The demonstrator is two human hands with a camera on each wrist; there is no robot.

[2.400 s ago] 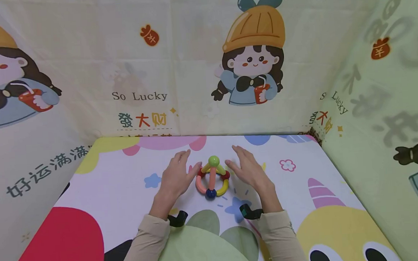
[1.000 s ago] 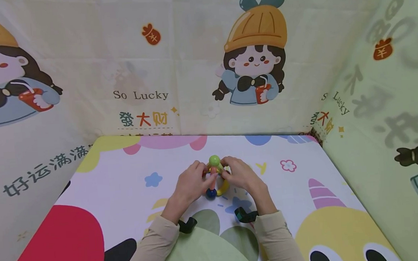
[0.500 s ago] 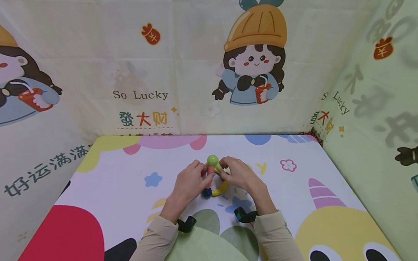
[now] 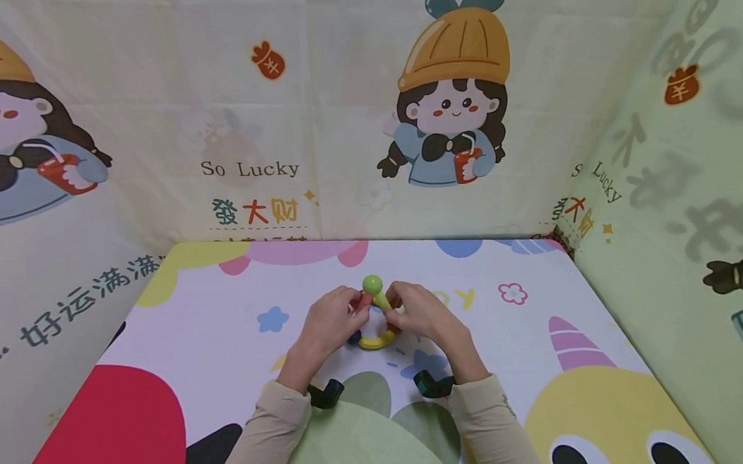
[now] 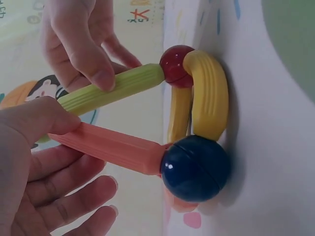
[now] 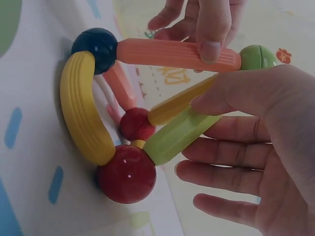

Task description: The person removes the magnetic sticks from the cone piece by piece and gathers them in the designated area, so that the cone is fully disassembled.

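Blue ball has swung under the left grip, which pinches the pink rod; right grip pinches the green rod. Ball-and-rod toy between them, on the counter, could separate from uneven pulling.

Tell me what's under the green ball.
Under the green ball, a salmon rod and a green rod slope down. A yellow rod shows, its upper end hidden by the right hand.
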